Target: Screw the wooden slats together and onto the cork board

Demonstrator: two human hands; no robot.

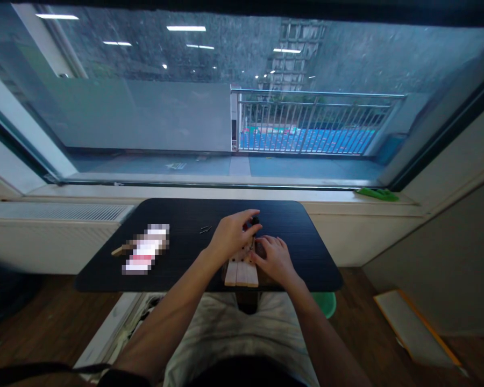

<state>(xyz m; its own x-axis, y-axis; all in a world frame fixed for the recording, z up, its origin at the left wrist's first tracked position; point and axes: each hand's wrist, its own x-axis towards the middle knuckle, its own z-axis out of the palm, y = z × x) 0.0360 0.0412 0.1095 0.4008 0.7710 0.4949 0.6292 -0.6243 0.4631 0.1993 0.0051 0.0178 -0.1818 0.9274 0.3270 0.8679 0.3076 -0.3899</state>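
At the left of the dark worktop (179,269), a stick (118,251) is partly covered by a pixelated item (145,250), which cannot be made out. Farther right, a few screws (205,229) are left loose, well apart from the stick. Next, the left hand (242,228) is curled above the wood, and a dark piece (255,220) appears to be pinched between its thumb and fingers; much of it is hidden. Below, near the worktop's front edge, the wooden strips (241,275) are laid side by side, their far ends covered by the hands and marked with dark dots. At their right side the right hand (273,253) is placed with bent fingers, its fingertips brought to the wood; whether anything small is gripped there cannot be seen. The strips can be judged light, stiff and dry, not slippery, though thin wood could be split near a hole. They are best steadied by the long outer edges, with fingertips kept clear of the dots, while the dark piece, likely hard and rigid, is best held by its thicker part, with the wood pressed flat.
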